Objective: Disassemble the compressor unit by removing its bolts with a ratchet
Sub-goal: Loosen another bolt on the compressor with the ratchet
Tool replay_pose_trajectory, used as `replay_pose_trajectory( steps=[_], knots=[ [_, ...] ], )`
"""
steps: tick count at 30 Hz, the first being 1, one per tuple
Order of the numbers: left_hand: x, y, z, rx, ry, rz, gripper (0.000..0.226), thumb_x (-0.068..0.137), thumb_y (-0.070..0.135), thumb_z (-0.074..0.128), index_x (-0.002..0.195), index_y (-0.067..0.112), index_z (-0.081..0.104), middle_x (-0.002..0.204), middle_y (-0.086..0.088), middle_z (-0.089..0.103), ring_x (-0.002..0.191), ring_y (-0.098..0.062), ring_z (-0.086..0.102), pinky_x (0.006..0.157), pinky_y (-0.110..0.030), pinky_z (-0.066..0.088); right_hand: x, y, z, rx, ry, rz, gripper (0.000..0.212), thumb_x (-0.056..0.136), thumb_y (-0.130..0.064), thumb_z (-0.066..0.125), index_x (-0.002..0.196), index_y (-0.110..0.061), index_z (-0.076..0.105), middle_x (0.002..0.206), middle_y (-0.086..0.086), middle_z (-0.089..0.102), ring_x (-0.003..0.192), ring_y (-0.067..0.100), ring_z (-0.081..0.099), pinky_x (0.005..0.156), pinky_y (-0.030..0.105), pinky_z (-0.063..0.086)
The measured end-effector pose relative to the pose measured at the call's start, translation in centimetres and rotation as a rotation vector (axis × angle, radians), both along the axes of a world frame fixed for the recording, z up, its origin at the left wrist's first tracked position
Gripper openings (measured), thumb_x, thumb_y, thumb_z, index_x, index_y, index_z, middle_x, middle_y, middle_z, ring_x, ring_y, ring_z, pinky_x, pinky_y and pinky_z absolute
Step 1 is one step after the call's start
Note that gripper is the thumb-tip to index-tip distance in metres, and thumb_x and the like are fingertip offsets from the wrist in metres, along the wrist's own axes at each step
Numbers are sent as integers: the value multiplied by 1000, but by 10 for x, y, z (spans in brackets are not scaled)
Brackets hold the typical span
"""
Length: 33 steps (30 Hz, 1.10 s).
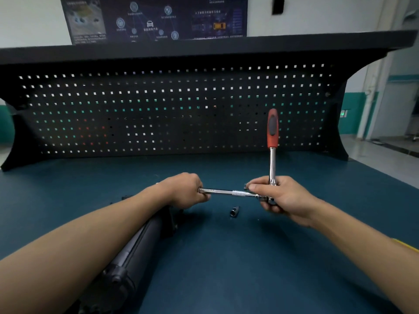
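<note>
My right hand (pixel 281 198) grips the head of a ratchet (pixel 272 141) whose red and grey handle points straight up. A chrome extension bar (pixel 229 192) runs level from the ratchet head to the left, and my left hand (pixel 183 190) is closed around its free end. The black cylindrical compressor unit (pixel 133 250) lies on the blue bench under my left forearm, partly hidden by it. A small loose socket (pixel 234 211) lies on the bench just below the bar.
A black pegboard back panel (pixel 172 109) rises behind the blue bench top (pixel 226 257), with a dark shelf above it. The bench's right edge (pixel 385 175) drops to an open floor area.
</note>
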<state>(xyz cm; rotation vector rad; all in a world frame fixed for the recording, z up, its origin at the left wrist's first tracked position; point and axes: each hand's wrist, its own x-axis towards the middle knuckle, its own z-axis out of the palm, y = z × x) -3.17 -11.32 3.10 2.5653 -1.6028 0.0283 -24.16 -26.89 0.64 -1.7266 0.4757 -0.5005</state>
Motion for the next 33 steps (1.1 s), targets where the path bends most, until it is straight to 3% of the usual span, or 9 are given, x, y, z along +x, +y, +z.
replay_pose_trajectory(
  steps=[7, 11, 14, 17, 21, 28, 33],
  knots=[
    [1, 0, 0, 9, -2, -5, 49, 93, 50, 58, 59, 16, 47, 56, 2, 49, 55, -15, 47, 50, -29, 32, -1, -8, -6, -438, -85, -16, 6, 88, -29, 77, 93, -26, 77, 59, -3, 56, 53, 10, 46, 56, 23, 39],
    [2, -1, -1, 3, 12, 4, 50, 93, 51, 58, 59, 16, 46, 55, 2, 49, 54, -16, 46, 50, -29, 32, -2, -12, -8, -670, -203, -5, 6, 88, -25, 78, 93, -22, 78, 78, -11, 70, 74, 8, 65, 72, 27, 52],
    [2, -1, 0, 2, 15, 5, 50, 93, 51, 58, 60, 16, 46, 55, 2, 49, 55, -16, 46, 52, -30, 33, -2, -16, -10, -899, -276, 0, 17, 88, -33, 75, 98, -20, 79, 79, -13, 67, 76, 9, 64, 70, 27, 52],
    [2, -1, 0, 3, 20, 12, 50, 93, 51, 58, 60, 15, 47, 55, 1, 49, 55, -17, 46, 53, -29, 33, 3, -19, -12, -1053, -346, -60, 16, 86, -28, 75, 98, -19, 80, 75, -4, 63, 70, 15, 59, 64, 43, 52],
    [1, -1, 1, 3, 33, 15, 50, 94, 50, 58, 60, 16, 46, 55, 1, 48, 54, -17, 45, 52, -29, 33, 3, -26, -15, -1262, -400, -53, 21, 91, -32, 71, 107, -20, 77, 80, -5, 61, 72, 18, 56, 58, 41, 52],
    [-1, -1, 2, 37, 7, 8, 47, 94, 48, 56, 62, 16, 47, 57, 2, 50, 57, -19, 47, 52, -29, 32, 1, -27, -25, -1328, -403, -55, 23, 88, -24, 76, 109, -13, 77, 79, -3, 64, 70, 19, 58, 57, 39, 53],
    [0, -2, 1, 46, -11, 13, 50, 94, 50, 56, 60, 15, 46, 54, 3, 48, 53, -16, 44, 49, -29, 30, 5, -22, -39, -1066, -410, -88, 20, 87, -34, 75, 101, -20, 77, 72, -11, 62, 63, 7, 57, 58, 30, 50]
  ],
)
